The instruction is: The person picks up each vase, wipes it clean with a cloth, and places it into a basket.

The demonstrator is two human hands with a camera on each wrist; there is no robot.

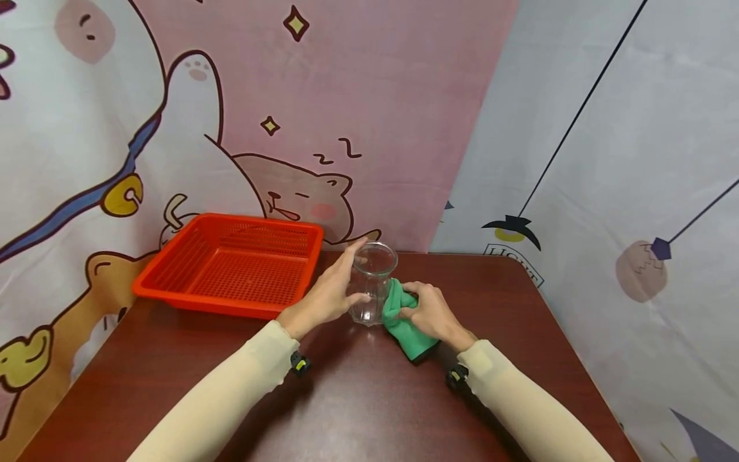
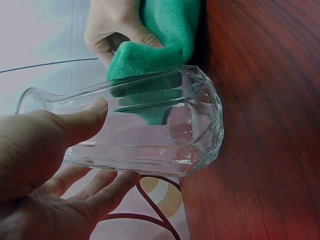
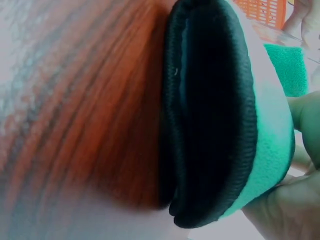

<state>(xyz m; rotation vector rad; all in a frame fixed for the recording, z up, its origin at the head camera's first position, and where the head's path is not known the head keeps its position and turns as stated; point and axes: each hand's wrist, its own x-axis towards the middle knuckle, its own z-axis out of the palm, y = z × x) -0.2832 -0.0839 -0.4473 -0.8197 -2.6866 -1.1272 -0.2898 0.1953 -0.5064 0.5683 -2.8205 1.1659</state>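
A clear glass vase [image 1: 375,289] with a flared rim and faceted base stands upright near the middle of the table; its ribbed wall [image 2: 145,135] shows in the left wrist view. My left hand [image 1: 329,295] holds it from the left, thumb on the near side and fingers round the far side. From the right, my right hand [image 1: 430,311] grips a bunched green cloth [image 1: 407,330] beside the vase's lower wall. The cloth's dark-edged end [image 3: 240,100] hangs towards the table in the right wrist view. Some right fingertips are hidden by the cloth.
A red perforated plastic basket [image 1: 231,308] sits on the table to the left, close to my left hand. The dark reddish wooden table [image 1: 369,410] meets a cartoon-printed curtain [image 1: 392,128] at the back and along the right side.
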